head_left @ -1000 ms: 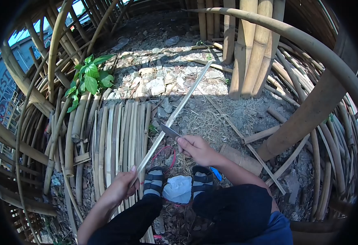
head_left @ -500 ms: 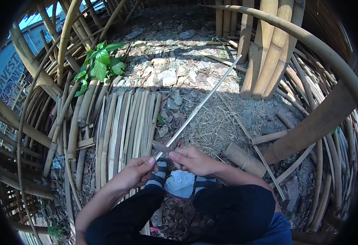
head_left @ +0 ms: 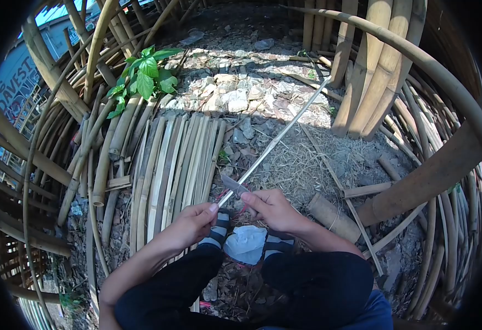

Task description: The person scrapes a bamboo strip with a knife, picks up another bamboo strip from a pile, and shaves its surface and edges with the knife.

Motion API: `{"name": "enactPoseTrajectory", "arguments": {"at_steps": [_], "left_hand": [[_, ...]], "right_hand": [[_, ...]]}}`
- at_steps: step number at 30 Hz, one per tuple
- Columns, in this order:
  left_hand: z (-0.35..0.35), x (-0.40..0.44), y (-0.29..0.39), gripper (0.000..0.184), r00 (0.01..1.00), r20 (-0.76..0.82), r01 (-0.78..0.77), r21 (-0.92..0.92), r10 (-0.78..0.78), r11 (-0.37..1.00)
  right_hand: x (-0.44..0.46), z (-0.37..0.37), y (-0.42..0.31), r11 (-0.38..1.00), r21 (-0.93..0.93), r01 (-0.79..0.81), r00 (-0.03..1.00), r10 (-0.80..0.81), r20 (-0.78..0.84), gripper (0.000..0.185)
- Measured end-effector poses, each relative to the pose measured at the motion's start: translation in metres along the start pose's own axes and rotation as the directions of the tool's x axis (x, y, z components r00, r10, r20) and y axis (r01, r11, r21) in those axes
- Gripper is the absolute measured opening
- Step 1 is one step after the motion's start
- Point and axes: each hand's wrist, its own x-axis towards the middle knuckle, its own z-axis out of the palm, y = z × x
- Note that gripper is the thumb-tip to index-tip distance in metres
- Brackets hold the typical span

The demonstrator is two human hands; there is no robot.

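My left hand [head_left: 197, 221] pinches the near end of a long, pale bamboo strip [head_left: 274, 142], which slants up and away to the right. My right hand [head_left: 271, 209] is closed around a knife [head_left: 234, 185]; its handle is hidden in my fist. The blade lies across the strip just beyond my left fingers and points up to the left. Below my hands a crumpled white piece of plastic or paper [head_left: 246, 244] lies between my feet, which are in striped footwear.
Many split bamboo strips [head_left: 177, 165] lie side by side on the left. Thick bamboo poles [head_left: 370, 77] stand at the back right, and a curved pole [head_left: 417, 52] arches over the right side. A cut bamboo piece [head_left: 333, 217] rests by my right forearm. A leafy plant [head_left: 146, 74] grows back left.
Both hands have moved slightly up and to the right, with the knife and the near end of the strip. The whole view has shifted a little too.
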Motion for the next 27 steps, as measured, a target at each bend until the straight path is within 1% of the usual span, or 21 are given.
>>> {"name": "enactPoseTrajectory", "arguments": {"at_steps": [1, 2, 4, 5, 6, 8, 9, 10, 12, 16, 18, 19, 21, 22, 24, 25, 26, 27], "left_hand": [[-0.004, -0.001, -0.001, 0.043, 1.000, 0.003, 0.013, -0.023, -0.013, 1.000], [-0.007, -0.002, -0.002, 0.043, 1.000, 0.007, 0.025, -0.047, -0.025, 0.999], [-0.007, -0.001, -0.002, 0.043, 1.000, 0.003, 0.029, -0.040, -0.029, 0.999], [-0.006, -0.001, -0.001, 0.043, 0.999, -0.003, 0.036, -0.031, -0.036, 0.999], [-0.005, -0.001, -0.001, 0.043, 0.999, 0.000, 0.036, -0.030, -0.036, 0.999], [-0.003, 0.000, 0.001, 0.036, 0.999, 0.011, 0.033, -0.023, -0.033, 0.999], [-0.003, 0.001, 0.001, 0.036, 0.999, 0.010, 0.032, -0.023, -0.032, 0.999], [-0.003, 0.002, 0.000, 0.036, 1.000, 0.010, 0.027, -0.021, -0.027, 0.999], [-0.002, 0.002, 0.000, 0.036, 1.000, 0.007, 0.023, -0.015, -0.023, 1.000], [0.002, 0.004, 0.001, 0.036, 1.000, -0.023, 0.012, 0.029, -0.011, 1.000], [0.001, 0.002, 0.000, 0.036, 0.999, -0.038, 0.004, 0.043, -0.003, 0.999], [-0.003, 0.000, -0.001, 0.035, 0.999, -0.029, 0.014, 0.019, -0.013, 1.000], [-0.008, -0.002, -0.004, 0.035, 1.000, -0.017, 0.020, -0.003, -0.020, 1.000], [-0.008, -0.002, -0.004, 0.034, 0.999, -0.018, 0.031, -0.009, -0.031, 0.999], [-0.007, 0.000, -0.003, 0.034, 0.999, -0.011, 0.043, -0.015, -0.043, 0.999], [-0.005, 0.000, -0.002, 0.034, 0.999, -0.005, 0.050, 0.000, -0.050, 0.999], [-0.004, 0.001, -0.002, 0.033, 0.998, 0.000, 0.056, 0.013, -0.056, 0.998], [-0.002, 0.002, -0.003, 0.033, 0.998, 0.004, 0.056, 0.013, -0.056, 0.998]], "right_hand": [[0.001, -0.004, -0.002, 1.000, 0.023, -0.001, 0.995, 0.003, -0.103, 0.052], [0.001, -0.009, 0.000, 1.000, 0.021, -0.002, 0.995, 0.004, -0.104, 0.052], [0.001, -0.017, 0.000, 0.994, 0.101, -0.028, 0.989, 0.042, -0.140, 0.054], [-0.001, -0.013, 0.000, 0.995, 0.083, -0.055, 0.997, 0.060, -0.056, 0.055], [-0.003, -0.007, 0.000, 0.995, 0.083, -0.056, 0.996, 0.061, -0.059, 0.055], [-0.005, 0.004, 0.000, 0.989, 0.082, -0.123, 0.975, 0.105, 0.198, 0.054], [-0.005, 0.006, -0.001, 0.985, 0.074, -0.153, 0.963, 0.131, 0.236, 0.054], [-0.004, 0.006, 0.002, 0.986, 0.075, -0.150, 0.963, 0.128, 0.237, 0.054], [0.001, 0.006, 0.010, 0.999, 0.028, -0.017, 0.987, 0.012, 0.158, 0.053], [-0.001, 0.004, 0.011, 1.000, -0.018, -0.005, 0.996, 0.007, 0.088, 0.052], [0.003, -0.002, 0.021, 0.992, -0.112, 0.048, 0.996, -0.056, -0.065, 0.052], [0.004, -0.014, 0.020, 0.992, -0.113, 0.049, 0.996, -0.056, -0.063, 0.052], [0.007, -0.042, 0.014, 0.999, 0.015, -0.028, 0.962, 0.032, -0.270, 0.052], [0.007, -0.042, 0.013, 1.000, 0.011, -0.027, 0.962, 0.029, -0.272, 0.052], [0.002, -0.038, 0.009, 0.997, 0.034, -0.070, 0.979, 0.075, -0.190, 0.052], [0.000, -0.027, 0.013, 1.000, -0.001, -0.021, 0.990, 0.020, -0.142, 0.050], [-0.002, -0.021, 0.013, 1.000, -0.003, -0.023, 0.989, 0.022, -0.145, 0.050], [-0.004, -0.015, 0.011, 0.998, 0.027, -0.057, 0.997, 0.058, -0.049, 0.050]]}}
